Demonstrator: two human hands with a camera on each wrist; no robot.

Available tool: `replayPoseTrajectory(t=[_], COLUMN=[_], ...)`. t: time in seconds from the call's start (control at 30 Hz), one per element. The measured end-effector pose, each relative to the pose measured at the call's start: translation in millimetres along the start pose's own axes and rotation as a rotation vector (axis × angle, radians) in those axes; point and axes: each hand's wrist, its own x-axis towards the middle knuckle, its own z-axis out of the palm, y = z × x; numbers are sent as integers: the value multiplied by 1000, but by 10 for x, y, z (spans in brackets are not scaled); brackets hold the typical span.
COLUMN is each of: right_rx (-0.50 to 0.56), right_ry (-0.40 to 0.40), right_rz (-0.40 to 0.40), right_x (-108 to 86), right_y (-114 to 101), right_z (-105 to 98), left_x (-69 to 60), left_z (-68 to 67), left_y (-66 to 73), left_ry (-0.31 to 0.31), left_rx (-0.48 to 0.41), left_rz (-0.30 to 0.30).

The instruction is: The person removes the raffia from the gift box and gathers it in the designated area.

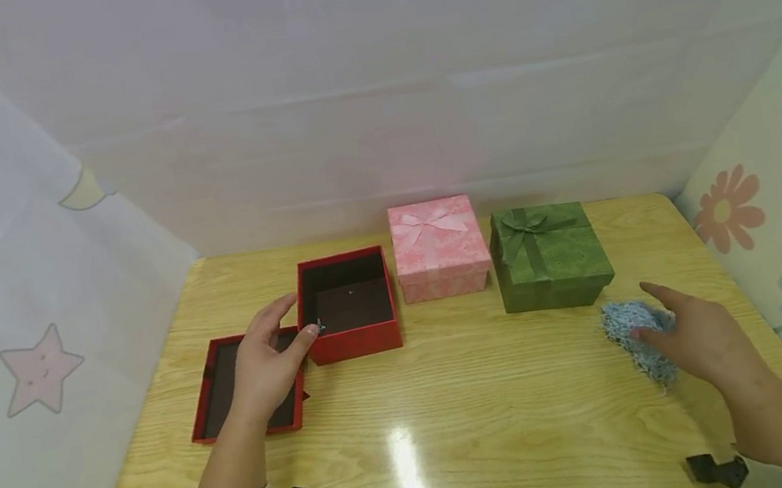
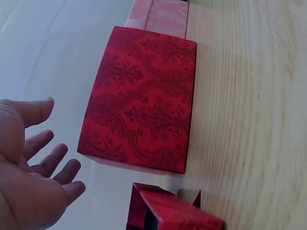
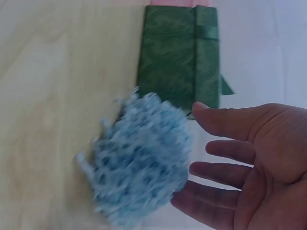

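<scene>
Where the right fingers (image 3: 225, 175) are held beside the shreds (image 3: 139, 163): thumb and fingers are kept spread and fairly straight, with nothing clamped between them; whether contact is made cannot be told.
Shreds' step: a pick-up appears to be in hand, judged to be at its start; a gathering of the thumb and fingers around the loose blue mass would be called for, since stray strands could easily be dropped.
Right hand (image 1: 708, 336): it is angled forward and inward from the right, and the shreds are partly covered by the thumb in the head view.
Shreds' place: they are seen toward the right of the table (image 1: 476, 408), near the front right corner of the green box (image 1: 553, 262).
Left fingers (image 2: 53, 160): these are spread apart and relaxed, and nothing is gripped.
Left hand (image 1: 266, 372): it is posed at the left side of the red box (image 1: 353, 344), as if for steadying; a gap is shown in the left wrist view, so touch cannot be confirmed.
Red box: it is uncovered, and could be meant to be filled.
Red lid (image 1: 220, 383): it is laid inside-up at the left, partly hidden by the left hand.
Pink box (image 1: 440, 249): it is set between the red and green boxes, lidded, as is the green one.
</scene>
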Motion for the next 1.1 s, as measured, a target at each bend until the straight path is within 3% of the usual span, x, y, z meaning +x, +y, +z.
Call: replayPoseTrajectory(t=[0.43,0.8,1.1], right_rx=[118,213,306], right_ry=[174,183,241], right_rz=[-55,-146,-204], right_x=[-64,31,273], right_y=[-452,-851,-1104], right_z=[-111,-92,55], left_x=[11,85,184], left_z=[140,248,351], left_y=[245,290,430], left_ry=[-47,-61,-77], left_rx=[-10,2,40], left_rz=[38,100,116])
